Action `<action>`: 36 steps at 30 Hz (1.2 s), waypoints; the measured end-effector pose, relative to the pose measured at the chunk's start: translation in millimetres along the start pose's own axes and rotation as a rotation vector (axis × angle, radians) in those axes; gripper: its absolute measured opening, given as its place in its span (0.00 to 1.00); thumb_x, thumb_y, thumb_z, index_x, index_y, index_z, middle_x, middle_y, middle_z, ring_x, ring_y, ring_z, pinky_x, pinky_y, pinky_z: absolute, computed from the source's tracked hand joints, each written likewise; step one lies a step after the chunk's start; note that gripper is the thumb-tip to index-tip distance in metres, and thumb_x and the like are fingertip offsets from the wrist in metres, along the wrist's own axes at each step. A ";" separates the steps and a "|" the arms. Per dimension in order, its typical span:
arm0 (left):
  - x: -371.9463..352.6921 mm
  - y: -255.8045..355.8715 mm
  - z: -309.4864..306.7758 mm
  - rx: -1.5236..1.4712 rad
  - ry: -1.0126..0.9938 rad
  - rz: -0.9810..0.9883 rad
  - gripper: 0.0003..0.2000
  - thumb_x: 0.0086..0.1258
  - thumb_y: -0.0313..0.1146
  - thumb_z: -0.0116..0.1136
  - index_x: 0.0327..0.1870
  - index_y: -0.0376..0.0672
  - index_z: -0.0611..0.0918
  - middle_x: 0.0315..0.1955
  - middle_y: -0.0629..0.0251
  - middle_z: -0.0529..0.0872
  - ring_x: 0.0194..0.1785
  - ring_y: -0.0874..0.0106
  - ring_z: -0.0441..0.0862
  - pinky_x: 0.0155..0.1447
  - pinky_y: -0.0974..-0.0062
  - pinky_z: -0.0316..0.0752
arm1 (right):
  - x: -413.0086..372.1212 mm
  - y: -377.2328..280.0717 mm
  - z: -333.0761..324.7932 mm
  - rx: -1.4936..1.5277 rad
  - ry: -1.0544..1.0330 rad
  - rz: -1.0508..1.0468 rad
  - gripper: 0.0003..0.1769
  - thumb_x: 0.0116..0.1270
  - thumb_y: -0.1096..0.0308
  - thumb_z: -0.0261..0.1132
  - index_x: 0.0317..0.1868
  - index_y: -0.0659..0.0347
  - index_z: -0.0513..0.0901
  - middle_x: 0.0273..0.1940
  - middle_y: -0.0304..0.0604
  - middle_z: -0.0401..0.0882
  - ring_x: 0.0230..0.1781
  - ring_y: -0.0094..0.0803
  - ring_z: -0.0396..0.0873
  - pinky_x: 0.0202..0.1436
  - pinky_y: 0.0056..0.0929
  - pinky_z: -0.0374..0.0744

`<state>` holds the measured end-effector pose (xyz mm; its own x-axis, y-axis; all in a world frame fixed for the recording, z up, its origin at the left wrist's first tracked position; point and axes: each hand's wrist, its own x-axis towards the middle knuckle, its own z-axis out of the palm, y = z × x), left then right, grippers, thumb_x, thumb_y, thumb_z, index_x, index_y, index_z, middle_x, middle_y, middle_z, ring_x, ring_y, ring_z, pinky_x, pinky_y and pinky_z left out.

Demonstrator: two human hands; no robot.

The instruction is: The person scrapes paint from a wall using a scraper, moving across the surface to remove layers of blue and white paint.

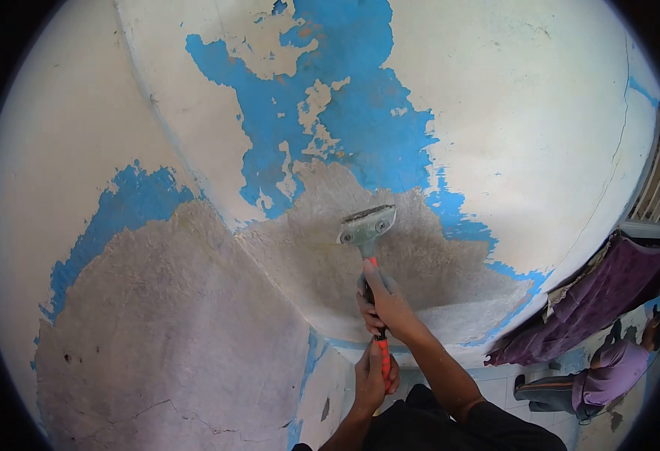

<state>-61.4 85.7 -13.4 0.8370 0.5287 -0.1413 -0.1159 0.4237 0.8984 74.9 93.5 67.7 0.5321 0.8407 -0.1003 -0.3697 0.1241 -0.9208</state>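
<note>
A long-handled paint scraper (367,228) with a wide grey head, two screws and a black and red handle points up at the wall. My right hand (389,302) wraps round the upper handle, thumb laid along it toward the head. Lower down, my left hand (373,377) is closed around the red grip near the handle's end. The blade overlaps a bare grey plaster patch (435,263), just below a ragged area of blue paint (375,113). Cream paint (495,113) surrounds the blue with flaked edges.
Another bare grey area (187,301) spreads left of the wall's corner line. At right, a purple curtain (593,301) hangs below a slatted window (657,177). A person (616,372) in a purple shirt stands on the tiled floor (499,391) at lower right.
</note>
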 end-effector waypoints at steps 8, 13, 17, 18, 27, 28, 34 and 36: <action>6.2 14.9 -0.7 0.007 0.013 0.023 0.23 0.80 0.53 0.34 0.46 0.39 0.70 0.18 0.67 0.69 0.13 0.79 0.64 0.17 0.81 0.59 | 2.1 -17.7 10.6 0.011 -0.028 -0.030 0.29 0.73 0.37 0.47 0.31 0.57 0.65 0.15 0.31 0.55 0.07 0.20 0.52 0.10 0.23 0.60; -2.8 -1.2 -8.0 -0.024 0.037 -0.017 0.22 0.80 0.53 0.34 0.46 0.39 0.69 0.17 0.67 0.69 0.12 0.79 0.64 0.17 0.80 0.59 | 3.4 4.0 6.4 -0.018 -0.042 0.029 0.29 0.74 0.37 0.47 0.31 0.57 0.65 0.15 0.31 0.55 0.08 0.19 0.52 0.10 0.23 0.60; 3.4 8.5 -4.7 0.002 0.034 0.014 0.23 0.80 0.54 0.34 0.45 0.39 0.69 0.17 0.67 0.69 0.12 0.79 0.64 0.17 0.80 0.59 | 4.4 -9.5 12.7 -0.015 -0.030 -0.003 0.29 0.74 0.37 0.48 0.30 0.56 0.65 0.15 0.31 0.55 0.08 0.19 0.52 0.11 0.23 0.60; 4.3 14.3 -0.1 0.029 0.049 0.026 0.23 0.80 0.54 0.34 0.45 0.39 0.69 0.17 0.67 0.69 0.12 0.79 0.64 0.17 0.80 0.59 | 5.3 -16.5 14.1 -0.019 -0.040 -0.002 0.29 0.74 0.37 0.48 0.30 0.56 0.65 0.15 0.31 0.55 0.08 0.19 0.52 0.11 0.23 0.59; -3.6 -1.5 -8.4 -0.002 0.025 0.015 0.23 0.80 0.54 0.34 0.44 0.39 0.69 0.17 0.68 0.69 0.13 0.79 0.64 0.17 0.81 0.59 | 1.1 1.5 9.1 0.016 -0.026 0.046 0.29 0.72 0.36 0.49 0.30 0.56 0.65 0.15 0.30 0.55 0.08 0.19 0.53 0.11 0.23 0.59; -3.9 0.4 -7.6 -0.005 0.024 0.003 0.23 0.80 0.54 0.34 0.44 0.39 0.69 0.17 0.68 0.69 0.13 0.79 0.64 0.17 0.81 0.59 | 0.9 2.0 9.8 0.011 -0.023 0.061 0.30 0.72 0.36 0.49 0.30 0.56 0.65 0.15 0.30 0.55 0.08 0.19 0.53 0.11 0.23 0.59; 15.7 36.3 13.5 0.077 0.037 0.126 0.24 0.80 0.56 0.33 0.40 0.40 0.67 0.15 0.67 0.67 0.10 0.78 0.63 0.14 0.80 0.58 | 6.7 -44.3 19.8 -0.015 -0.051 -0.048 0.29 0.73 0.36 0.49 0.31 0.56 0.66 0.15 0.31 0.56 0.08 0.18 0.54 0.11 0.23 0.60; 12.7 32.9 10.3 0.075 0.041 0.119 0.24 0.80 0.56 0.33 0.40 0.40 0.67 0.15 0.67 0.68 0.11 0.78 0.63 0.14 0.80 0.58 | 8.8 -35.0 17.2 -0.003 -0.057 -0.029 0.29 0.73 0.36 0.49 0.31 0.56 0.66 0.15 0.31 0.56 0.08 0.18 0.54 0.11 0.23 0.60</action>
<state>-49.1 98.8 18.6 0.7969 0.6023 -0.0478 -0.1710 0.3008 0.9382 79.5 105.6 105.5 0.4978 0.8657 -0.0522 -0.3527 0.1471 -0.9241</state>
